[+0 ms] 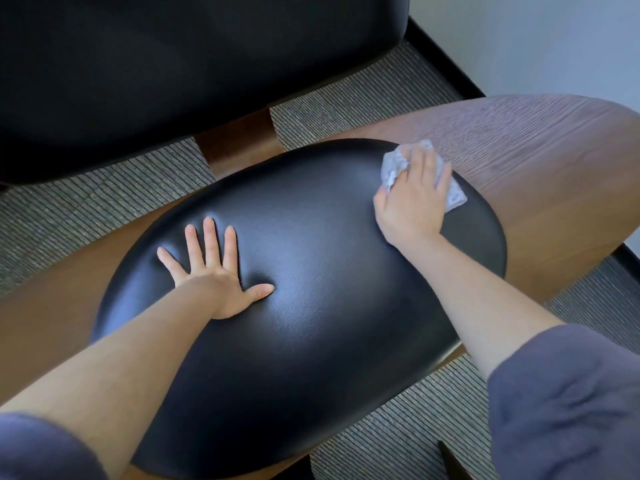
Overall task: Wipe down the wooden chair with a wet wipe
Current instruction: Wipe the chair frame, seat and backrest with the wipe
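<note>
We press the wet wipe (394, 166) under our flat right hand (412, 202) at two o'clock on the seat cushion (311, 323); our left hand (214, 275) rests spread at eight. We judge the wooden frame (536, 161) still undone

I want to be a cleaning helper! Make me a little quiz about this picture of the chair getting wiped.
1. True or false: the left hand grips the wet wipe.
2. Where is the wipe? A) on the carpet B) at the far right edge of the black seat cushion C) on the backrest
3. Fill in: the ___ hand presses the wipe down.
Key: 1 false, it lies flat and spread on the cushion; 2 B; 3 right hand.
</note>
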Motion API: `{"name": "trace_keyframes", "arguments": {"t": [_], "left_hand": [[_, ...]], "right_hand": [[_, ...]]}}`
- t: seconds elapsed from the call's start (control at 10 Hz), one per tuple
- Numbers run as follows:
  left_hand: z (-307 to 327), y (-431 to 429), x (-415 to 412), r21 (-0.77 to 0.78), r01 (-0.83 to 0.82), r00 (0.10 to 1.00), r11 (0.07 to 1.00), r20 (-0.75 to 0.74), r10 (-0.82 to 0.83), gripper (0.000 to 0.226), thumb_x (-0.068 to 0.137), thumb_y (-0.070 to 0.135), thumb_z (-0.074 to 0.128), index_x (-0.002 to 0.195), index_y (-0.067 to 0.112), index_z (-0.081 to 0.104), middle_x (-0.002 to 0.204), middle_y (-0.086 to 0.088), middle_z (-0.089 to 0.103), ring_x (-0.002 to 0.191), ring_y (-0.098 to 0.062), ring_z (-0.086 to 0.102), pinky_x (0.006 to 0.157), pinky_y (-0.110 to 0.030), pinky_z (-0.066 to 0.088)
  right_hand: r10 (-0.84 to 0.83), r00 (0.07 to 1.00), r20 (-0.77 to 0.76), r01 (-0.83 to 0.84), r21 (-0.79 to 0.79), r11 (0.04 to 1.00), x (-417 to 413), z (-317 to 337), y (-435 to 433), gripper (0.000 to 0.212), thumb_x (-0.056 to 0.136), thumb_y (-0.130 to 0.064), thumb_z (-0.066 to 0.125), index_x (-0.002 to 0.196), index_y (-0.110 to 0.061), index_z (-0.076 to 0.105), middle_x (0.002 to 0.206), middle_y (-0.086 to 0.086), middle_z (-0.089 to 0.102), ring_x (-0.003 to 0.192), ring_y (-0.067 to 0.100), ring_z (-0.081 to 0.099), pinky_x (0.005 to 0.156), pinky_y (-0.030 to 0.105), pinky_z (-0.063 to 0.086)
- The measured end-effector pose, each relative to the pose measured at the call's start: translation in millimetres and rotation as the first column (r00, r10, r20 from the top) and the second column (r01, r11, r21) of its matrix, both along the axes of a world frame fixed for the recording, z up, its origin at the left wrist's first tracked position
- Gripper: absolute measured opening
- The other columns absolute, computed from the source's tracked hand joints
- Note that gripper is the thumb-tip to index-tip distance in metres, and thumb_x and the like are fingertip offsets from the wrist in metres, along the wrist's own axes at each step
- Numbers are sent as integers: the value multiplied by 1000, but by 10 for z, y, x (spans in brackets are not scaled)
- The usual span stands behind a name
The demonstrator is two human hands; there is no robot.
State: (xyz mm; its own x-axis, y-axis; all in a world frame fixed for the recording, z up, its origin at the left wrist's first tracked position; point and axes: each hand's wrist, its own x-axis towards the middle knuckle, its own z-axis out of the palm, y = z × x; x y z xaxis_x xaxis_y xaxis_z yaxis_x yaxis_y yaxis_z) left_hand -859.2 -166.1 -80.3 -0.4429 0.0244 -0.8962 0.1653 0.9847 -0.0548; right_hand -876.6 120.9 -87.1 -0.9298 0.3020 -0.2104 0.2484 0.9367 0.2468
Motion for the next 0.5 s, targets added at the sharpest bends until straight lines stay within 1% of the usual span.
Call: {"name": "trace_keyframes", "arguments": {"t": [0.1,0.2,0.3,0.4,0.5], "left_hand": [[7,-13,26,-2,1,1000,1000,1,-1,108,72,91,18,127,22,-45,145,-10,-49,136,-36,-41,107,-72,-11],[7,5,22,8,4,1000,1000,-7,-4,108,72,92,17,127,22,-45,145,-9,-49,136,-36,-41,107,-72,-11],[6,17,19,10,5,1000,1000,-15,-5,108,72,91,18,127,22,-44,145,-9,-49,136,-36,-40,107,-71,-11],[15,5,32,15,3,1000,1000,-21,-3,108,72,91,18,128,22,-44,146,-9,-48,137,-35,-40,107,-71,-11],[15,14,33,28,-1,1000,1000,-26,2,108,72,91,18,128,23,-44,146,-8,-48,137,-35,-40,107,-71,-11]], "right_hand": [[226,973,37,-224,-40,974,169,-111,-248,73,89,-43,25,149,-1,31,157,21,24,148,36,15,117,61,12],[325,944,54,-320,-83,944,316,-159,-375,79,89,-56,19,154,-10,22,161,18,15,150,33,8,118,58,8],[354,933,59,-348,-96,933,353,-136,-347,77,91,-58,18,154,-14,22,161,18,13,150,32,5,118,57,6],[406,911,79,-398,-95,912,402,-107,-198,71,93,-52,19,150,-12,33,161,17,16,150,33,8,118,57,5],[338,940,46,-336,-40,941,431,2,84,69,94,-48,25,150,-9,32,160,19,17,150,33,10,117,60,8]]}}
